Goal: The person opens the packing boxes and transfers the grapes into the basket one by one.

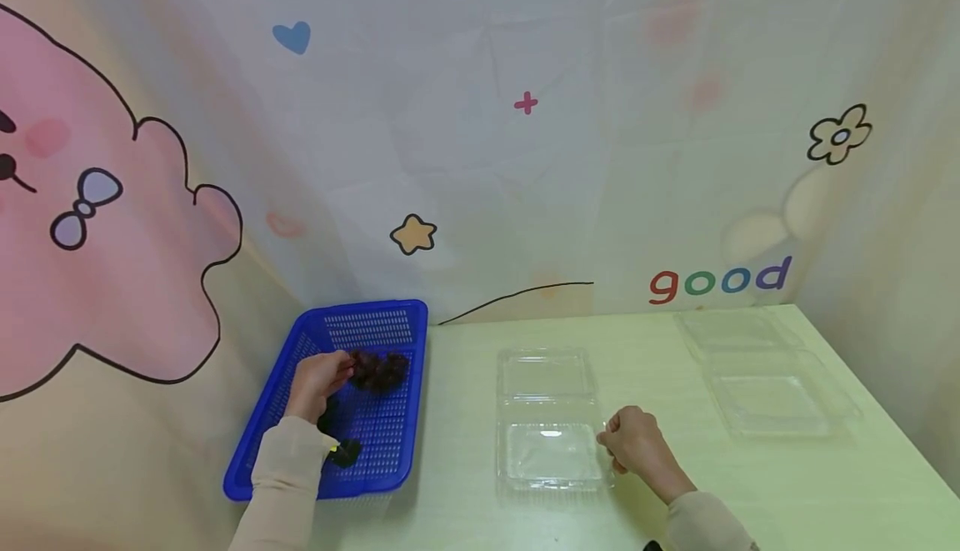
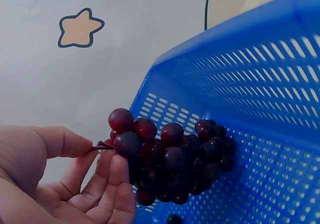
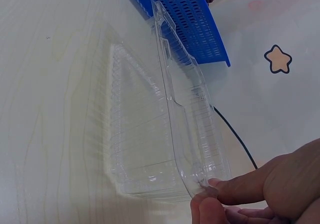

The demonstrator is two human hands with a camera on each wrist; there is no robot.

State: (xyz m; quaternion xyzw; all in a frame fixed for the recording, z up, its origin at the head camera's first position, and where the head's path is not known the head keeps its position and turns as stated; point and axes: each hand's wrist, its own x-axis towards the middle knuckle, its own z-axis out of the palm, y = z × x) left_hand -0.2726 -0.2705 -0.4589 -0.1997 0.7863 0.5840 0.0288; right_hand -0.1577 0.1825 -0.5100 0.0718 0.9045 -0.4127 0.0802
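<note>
My left hand [image 1: 315, 383] is over the blue plastic basket [image 1: 418, 418]. Its thumb and fingers pinch the stem of a bunch of dark red grapes [image 2: 172, 156], whose berries hang inside the basket beside the fingertips. How far the bunch is off the basket floor I cannot tell. A clear plastic clamshell box [image 1: 553, 456] lies unfolded on the table, right of the basket. At its near right corner my right hand [image 1: 639, 444] grips the rim between thumb and fingers, as the right wrist view also shows.
More dark items [image 1: 347, 453], partly behind the left sleeve, lie in the basket's near part. Additional clear plastic boxes [image 1: 772, 401] lie at the table's right side. A printed cloth [image 1: 480, 159] hangs behind the pale table [image 1: 457, 468].
</note>
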